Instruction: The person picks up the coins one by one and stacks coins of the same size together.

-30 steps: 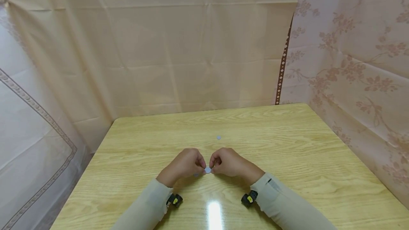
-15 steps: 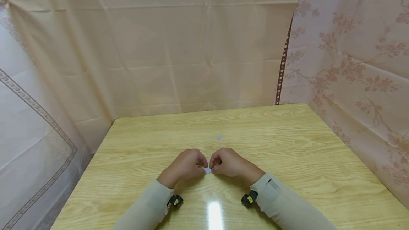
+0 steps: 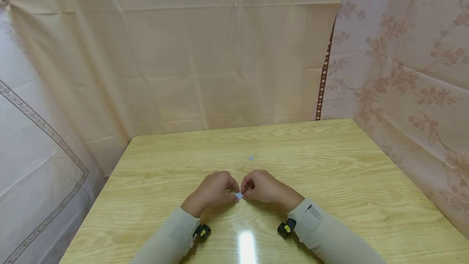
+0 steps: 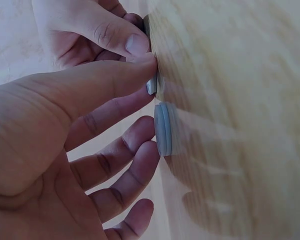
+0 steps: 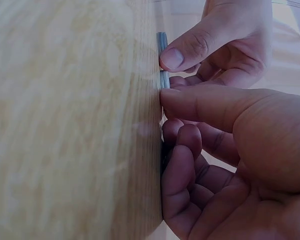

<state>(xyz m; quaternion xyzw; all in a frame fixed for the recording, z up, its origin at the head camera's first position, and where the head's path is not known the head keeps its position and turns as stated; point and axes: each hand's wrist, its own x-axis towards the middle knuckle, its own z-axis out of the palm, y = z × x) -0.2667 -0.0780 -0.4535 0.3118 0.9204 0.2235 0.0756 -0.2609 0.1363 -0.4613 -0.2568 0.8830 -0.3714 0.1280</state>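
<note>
Low over the table, a small silver coin (image 3: 239, 195) lies between my two hands. My left hand (image 3: 216, 189) has its thumb and index finger at the coin's left side, the other fingers loosely bent. In the left wrist view only an edge of that coin (image 4: 151, 86) shows past the thumb. A short stack of coins (image 4: 163, 129) stands on the table beside the left hand's lower fingers; the head view hides it. My right hand (image 3: 261, 186) pinches at the opposite edge, thumb tip right against the coins (image 5: 164, 79), with its remaining fingers curled on the tabletop.
One more coin (image 3: 250, 158) lies farther back on the wooden table (image 3: 165, 162). Curtains (image 3: 220, 64) hang behind and at both sides. Each wrist carries a small black camera (image 3: 202, 231). A bright reflection shows near the front.
My left hand has shifted slightly right, its fingertips now covering more of the middle coin. The coin edge seen below the left hand a second ago is hidden. My right hand has barely moved.
</note>
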